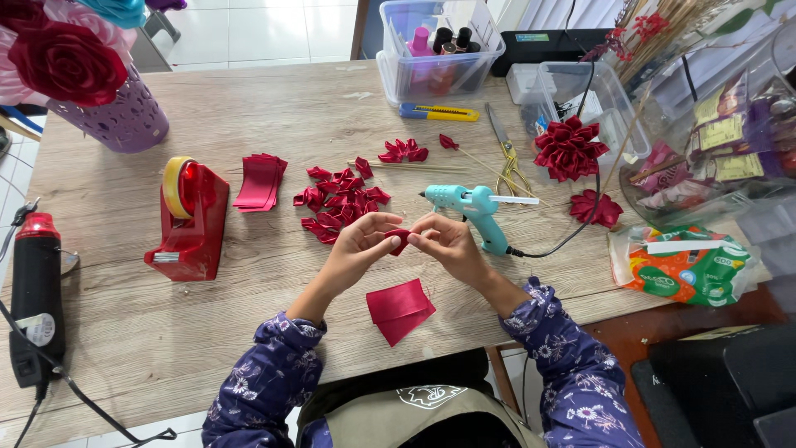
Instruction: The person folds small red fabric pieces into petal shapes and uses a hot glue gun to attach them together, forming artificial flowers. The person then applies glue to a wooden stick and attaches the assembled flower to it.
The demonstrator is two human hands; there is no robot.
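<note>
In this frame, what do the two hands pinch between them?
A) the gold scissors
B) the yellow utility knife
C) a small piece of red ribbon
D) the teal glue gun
C: the left hand and right hand meet on a small piece of red ribbon, while the glue gun lies untouched on the table.

red ribbon piece (400,240): mostly hid by fingers | black heat gun (35,299): cord cut off

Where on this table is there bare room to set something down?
Bare wood lies between the purple vase and the clear bin, and along the near edge between the tape dispenser and the red squares. It is crowded around the petal pile, glue gun and both hands.
</note>
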